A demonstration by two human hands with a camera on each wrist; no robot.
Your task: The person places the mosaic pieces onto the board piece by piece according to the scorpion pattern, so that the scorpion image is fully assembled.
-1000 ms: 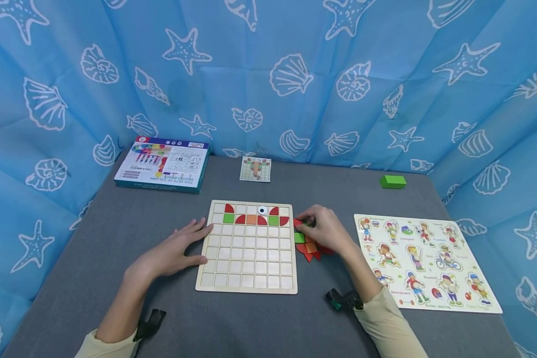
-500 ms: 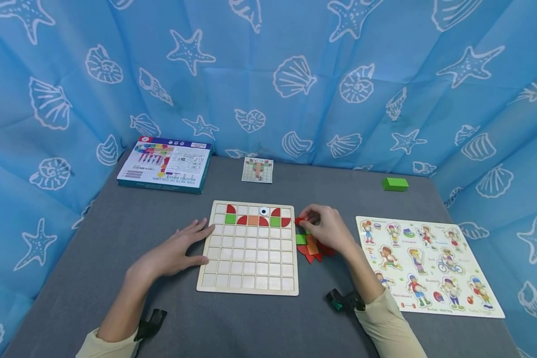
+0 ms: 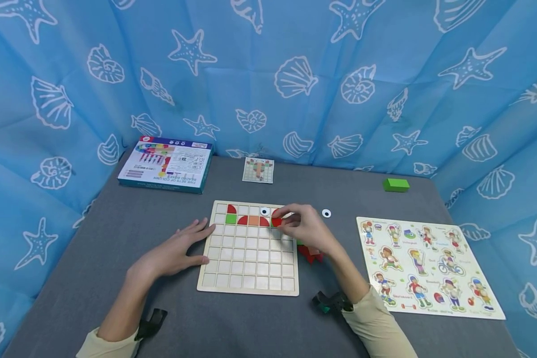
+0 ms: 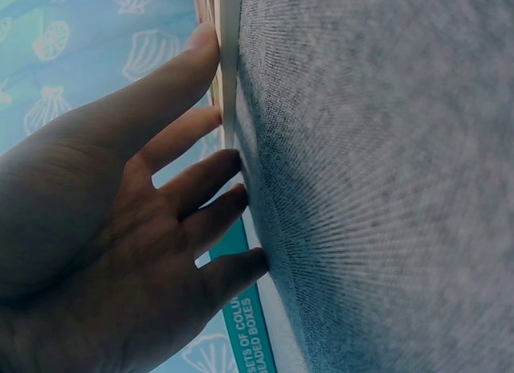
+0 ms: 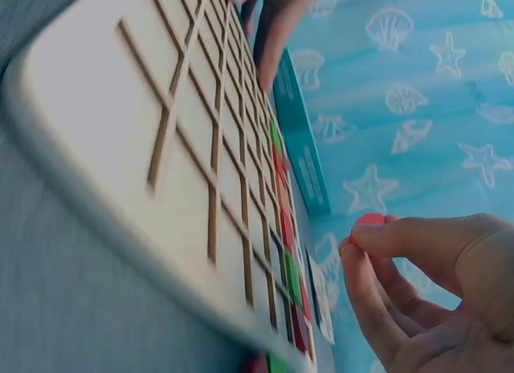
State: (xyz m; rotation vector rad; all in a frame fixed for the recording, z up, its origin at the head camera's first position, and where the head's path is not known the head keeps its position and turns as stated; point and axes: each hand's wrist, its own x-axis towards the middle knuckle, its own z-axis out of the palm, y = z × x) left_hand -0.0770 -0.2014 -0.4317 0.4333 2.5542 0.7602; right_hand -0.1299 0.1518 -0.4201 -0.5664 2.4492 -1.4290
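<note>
My right hand [image 3: 308, 227] pinches a small red tile [image 5: 369, 219] between thumb and fingertips, over the upper right part of the wooden grid board [image 3: 246, 271]. The tile's full outline is partly hidden by the fingers. On the board's top two rows lie red quarter-circle tiles [image 3: 242, 220], a green square [image 3: 230, 219], an orange square [image 3: 253, 220] and a round eye tile [image 3: 264, 211]. At the board's left edge rests my left hand [image 3: 174, 252], fingers spread, with the thumb against the rim in the left wrist view.
Loose red tiles [image 3: 310, 254] lie right of the board, partly under my right wrist. Another eye tile [image 3: 326, 213] sits beyond that hand. Behind are a pattern card [image 3: 258, 170], a flat box [image 3: 165, 164] and a green block [image 3: 396, 185]. A sports puzzle board [image 3: 429, 266] lies at right.
My right hand has picked the red tile from the loose pile and moved left with it over the board. The eye tile beside the pile has come into sight. The left hand stays put.
</note>
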